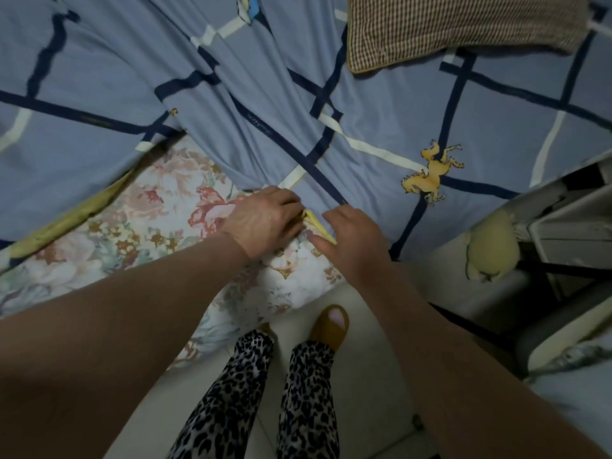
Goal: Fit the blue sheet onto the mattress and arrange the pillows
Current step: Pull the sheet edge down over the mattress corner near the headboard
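So from my feed I'm looking straight down at the corner of the bed. The blue sheet (381, 104) with the dark grid lines and little yellow horse prints is spread over most of the mattress (165, 213), but the near corner is bare and I can see the floral mattress cover there. The sheet is pretty rumpled on the left side, with big folds running toward the corner.

Both hands are right at that corner. The left hand (265, 220) has its fingers curled onto the yellow hem of the sheet, and the right hand (356, 240) pinches the same yellow edge from the other side, thumb pointing in toward the left hand. The hem is bunched up between them, sitting on top of the mattress corner.

One pillow (463, 28), brown checked, lies on the sheet near the top right. Past the right edge of the bed there's some grey furniture I can't identify. Down below are leopard-print trousers (265, 392) and a brown slipper (331, 326) on a pale tiled floor.
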